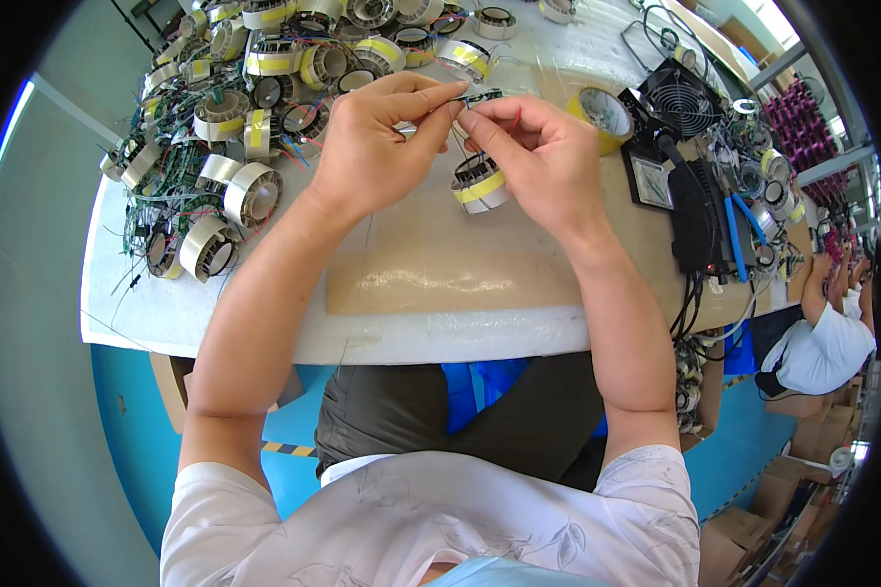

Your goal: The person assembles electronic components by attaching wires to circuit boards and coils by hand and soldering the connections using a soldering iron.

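My left hand [377, 137] and my right hand [538, 152] meet above the workbench, pinching a small dark wire end [482, 96] between thumbs and forefingers. Below the fingers hangs a round wound coil [480, 184] wrapped in white and yellow tape, partly hidden by my right hand. Thin wires run from the coil up to the pinched piece. Under the hands lies a tan board [440, 264] on the white table [166, 313].
A heap of similar taped coils with tangled wires [225, 127] fills the table's left and back. A yellow tape roll [605, 115], a black fan [683, 98] and a black device with cables [700, 210] sit at the right. Another person in white [827, 347] works far right.
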`<control>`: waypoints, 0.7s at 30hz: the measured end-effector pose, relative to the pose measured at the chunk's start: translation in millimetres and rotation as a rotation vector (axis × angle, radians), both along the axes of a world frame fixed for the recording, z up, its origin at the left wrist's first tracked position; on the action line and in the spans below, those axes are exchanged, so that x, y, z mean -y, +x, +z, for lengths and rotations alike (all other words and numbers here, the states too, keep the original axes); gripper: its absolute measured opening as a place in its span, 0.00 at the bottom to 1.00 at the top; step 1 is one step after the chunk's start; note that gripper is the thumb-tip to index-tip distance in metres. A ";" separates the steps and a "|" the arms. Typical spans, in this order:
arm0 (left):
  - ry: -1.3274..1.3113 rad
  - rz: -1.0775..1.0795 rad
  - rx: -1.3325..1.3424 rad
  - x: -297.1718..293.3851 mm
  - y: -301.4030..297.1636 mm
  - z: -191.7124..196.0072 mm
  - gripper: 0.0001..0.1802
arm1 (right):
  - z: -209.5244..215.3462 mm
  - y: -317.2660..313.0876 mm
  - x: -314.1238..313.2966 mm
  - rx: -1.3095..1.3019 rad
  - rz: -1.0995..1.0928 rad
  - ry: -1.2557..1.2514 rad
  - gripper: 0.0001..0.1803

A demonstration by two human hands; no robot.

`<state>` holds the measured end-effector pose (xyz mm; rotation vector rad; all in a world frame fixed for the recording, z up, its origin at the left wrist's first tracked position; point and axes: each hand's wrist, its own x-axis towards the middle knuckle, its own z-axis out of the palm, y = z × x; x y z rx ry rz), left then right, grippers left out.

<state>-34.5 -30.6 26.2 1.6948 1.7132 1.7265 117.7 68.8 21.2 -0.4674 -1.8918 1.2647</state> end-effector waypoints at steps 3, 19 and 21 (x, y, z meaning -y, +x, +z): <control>-0.034 -0.017 0.050 2.1 0.7 3.5 0.12 | 0.2 1.3 -0.2 0.004 0.001 0.038 0.08; -0.135 0.102 0.304 0.0 10.4 4.3 0.11 | 16.7 2.4 9.0 -0.032 -0.097 -0.183 0.10; -0.084 0.081 0.297 -0.9 11.3 2.9 0.11 | 15.8 1.4 9.9 -0.027 -0.111 -0.174 0.10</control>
